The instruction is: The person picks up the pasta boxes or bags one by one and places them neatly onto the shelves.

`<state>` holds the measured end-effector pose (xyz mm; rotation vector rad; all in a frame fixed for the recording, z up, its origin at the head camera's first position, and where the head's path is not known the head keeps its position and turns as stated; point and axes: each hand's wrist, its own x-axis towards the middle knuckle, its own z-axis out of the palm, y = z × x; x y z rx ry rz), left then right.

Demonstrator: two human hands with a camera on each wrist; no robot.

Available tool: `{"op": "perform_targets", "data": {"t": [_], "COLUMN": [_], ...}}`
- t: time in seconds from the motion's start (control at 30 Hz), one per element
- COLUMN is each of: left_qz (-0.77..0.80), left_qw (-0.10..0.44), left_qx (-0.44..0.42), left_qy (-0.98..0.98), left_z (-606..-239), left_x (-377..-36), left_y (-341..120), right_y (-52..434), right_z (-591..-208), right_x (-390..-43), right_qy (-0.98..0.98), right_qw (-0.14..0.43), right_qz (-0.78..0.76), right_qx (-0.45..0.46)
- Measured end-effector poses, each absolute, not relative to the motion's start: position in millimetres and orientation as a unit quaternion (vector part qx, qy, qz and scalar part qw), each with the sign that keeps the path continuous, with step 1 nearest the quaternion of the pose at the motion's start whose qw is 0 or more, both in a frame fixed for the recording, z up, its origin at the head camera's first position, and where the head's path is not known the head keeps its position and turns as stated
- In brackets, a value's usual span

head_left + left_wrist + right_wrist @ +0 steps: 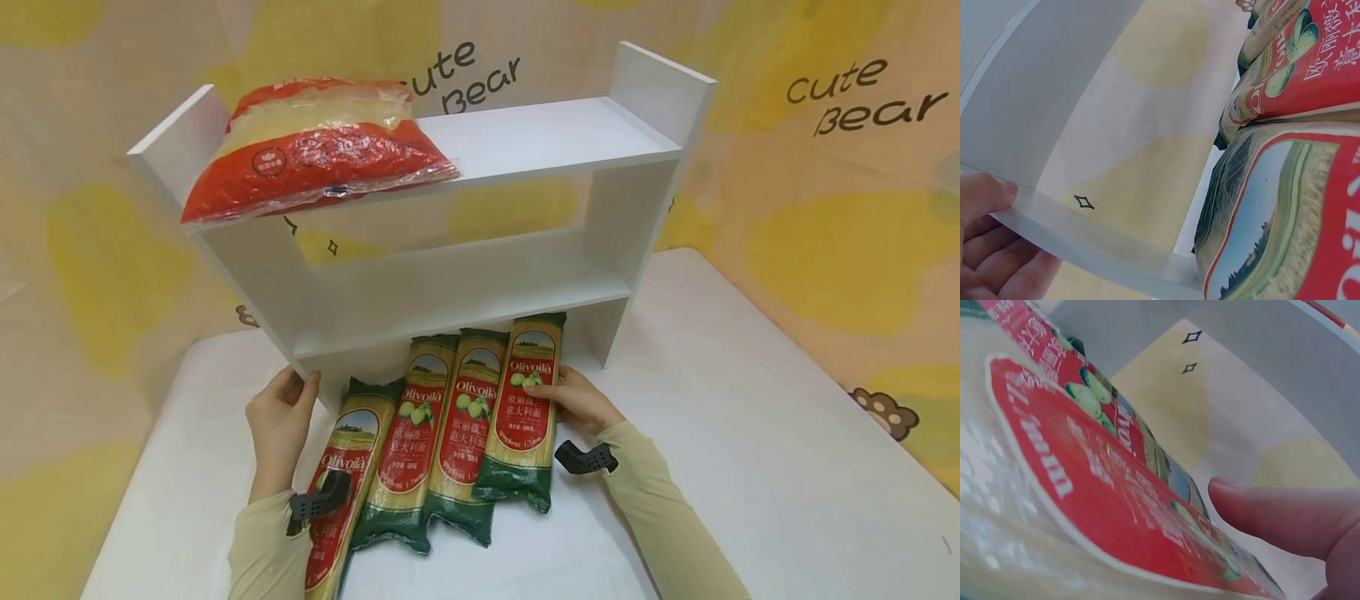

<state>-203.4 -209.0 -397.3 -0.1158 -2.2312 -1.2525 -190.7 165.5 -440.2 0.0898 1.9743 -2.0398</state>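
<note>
A white two-tier shelf (465,292) stands on a white table (750,433). Several red-and-green Olivoilà spaghetti packs lie side by side in front of it, their far ends under its lowest board. My left hand (281,412) grips the front edge of the shelf's left side panel (1097,247), thumb on one face and fingers (997,269) on the other, right beside the leftmost pack (348,467). My right hand (573,400) rests straight fingers on the rightmost pack (525,417). One finger (1285,512) shows beside that pack's label (1085,487).
A red bag of pale noodles (315,150) lies on the left of the top board. The middle board (450,312) is bare. A yellow-patterned "cute Bear" backdrop (840,183) closes in the back and sides. Bare table spreads to the right.
</note>
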Motion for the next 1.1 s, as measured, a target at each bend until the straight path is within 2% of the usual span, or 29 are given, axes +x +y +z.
{"op": "perform_targets", "data": {"t": [0.13,0.37,0.57,0.77,1.1], "left_qz": [-0.468,-0.473,-0.478,-0.467,-0.453], "left_qw": [0.284,0.281,0.283,0.287,0.294], "left_qx": [-0.043,-0.041,-0.054,-0.061,-0.046], "left_qy": [-0.836,-0.834,-0.83,-0.834,-0.84], "left_z": [-397,-397,-395,-395,-396], "left_x": [-204,-205,-210,-209,-203], "left_y": [-208,-204,-199,-199,-209], "right_y": [163,151,144,140,131], "right_z": [-442,-443,-440,-442,-445], "right_x": [-190,-188,-185,-184,-184], "right_qy": [0.671,0.612,0.57,0.574,0.603], "right_qw": [0.137,0.109,0.103,0.092,0.1], "right_qz": [-0.728,-0.77,-0.794,-0.791,-0.776], "right_qx": [0.038,0.145,0.184,0.192,0.156]}}
